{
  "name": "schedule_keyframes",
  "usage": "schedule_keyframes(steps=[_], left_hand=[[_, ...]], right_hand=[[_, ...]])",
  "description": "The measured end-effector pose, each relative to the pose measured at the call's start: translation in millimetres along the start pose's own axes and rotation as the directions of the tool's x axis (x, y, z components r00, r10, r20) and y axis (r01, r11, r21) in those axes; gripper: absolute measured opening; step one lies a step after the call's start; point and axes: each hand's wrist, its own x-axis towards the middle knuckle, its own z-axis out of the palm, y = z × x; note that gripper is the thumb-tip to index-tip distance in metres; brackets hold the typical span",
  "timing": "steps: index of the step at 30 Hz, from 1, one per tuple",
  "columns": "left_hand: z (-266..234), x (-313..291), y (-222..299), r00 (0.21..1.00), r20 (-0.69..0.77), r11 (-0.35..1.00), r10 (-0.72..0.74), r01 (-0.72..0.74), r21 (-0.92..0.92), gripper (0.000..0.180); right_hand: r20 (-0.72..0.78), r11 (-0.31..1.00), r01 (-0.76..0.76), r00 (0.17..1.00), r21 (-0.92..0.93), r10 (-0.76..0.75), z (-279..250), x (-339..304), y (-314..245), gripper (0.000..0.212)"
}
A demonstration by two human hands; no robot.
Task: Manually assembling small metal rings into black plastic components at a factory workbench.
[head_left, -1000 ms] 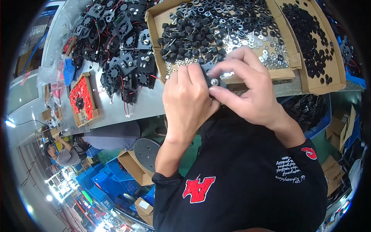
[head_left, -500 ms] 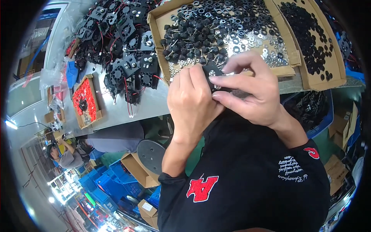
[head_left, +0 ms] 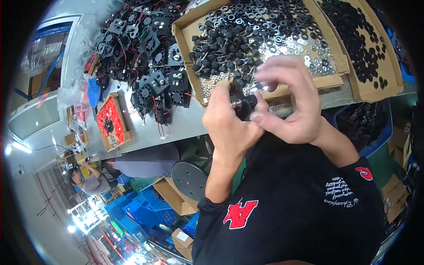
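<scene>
My left hand [head_left: 229,121] is closed round a small black plate-like part [head_left: 236,90], which is tilted up and mostly covered by the fingers. Bright metal shows on the part, and a round black knob [head_left: 251,100] sits at its right side. Against this knob, the thumb and a bent fingertip of my right hand [head_left: 293,104] are brought together. The upper fingers of that hand are raised, curved and blurred. Just beyond both hands, a cardboard tray [head_left: 183,55] holds many black knobs with metal shafts [head_left: 221,51], dark rings and shiny washers [head_left: 309,48].
Black fan assemblies with red wires [head_left: 150,84] are heaped on the metal table [head_left: 141,130] at left. A small box of red pieces [head_left: 125,119] lies nearer. Another cardboard tray [head_left: 391,86] of black discs stands at right. A round stool [head_left: 190,179] and a seated person [head_left: 95,181] are lower left.
The part in my left hand has turned from lying flat to standing tilted, and the knob now shows. My right hand's upper fingers have lifted off it. The whole view has shifted slightly.
</scene>
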Motion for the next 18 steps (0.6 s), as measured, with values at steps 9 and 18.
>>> schedule_keyframes(steps=[9, 18], left_hand=[[3.2, 1.2, 4.0, 0.994, 0.025, 0.975, -0.108, 0.11, -0.195, 0.03], [6.1, -0.2, 8.6, 0.99, -0.017, 0.961, -0.14, 0.131, -0.244, 0.034]], right_hand=[[0.198, 0.949, -0.177, 0.972, 0.261, 0.127, -6.2, 3.8, 8.8, 0.036], [0.208, 0.878, -0.31, 0.946, 0.365, 0.248, -4.5, 6.9, -2.1, 0.031]])
